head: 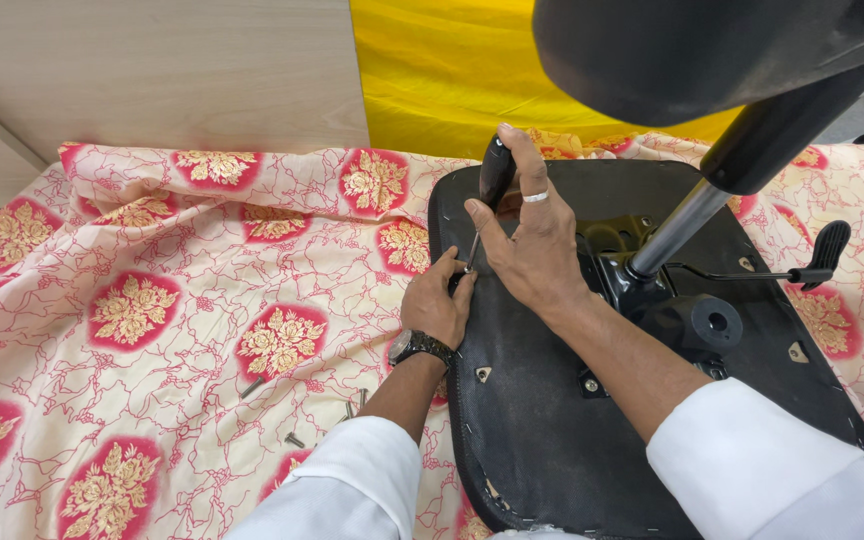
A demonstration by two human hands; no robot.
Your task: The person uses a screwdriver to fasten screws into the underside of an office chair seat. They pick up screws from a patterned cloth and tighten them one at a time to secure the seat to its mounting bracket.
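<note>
At frame centre, the right hand (537,240) grips a screwdriver (492,185) upright while the left hand (437,305) pinches its tip steady against an upturned chair seat (542,420).

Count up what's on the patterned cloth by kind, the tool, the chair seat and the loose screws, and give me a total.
Screwdriver, black handle, held in the right hand: 1
Upturned black chair seat, left hand at its edge: 1
Loose screws on the floral cloth, such as this one: 4 visible, though small and hard to count
Total: 6
</note>
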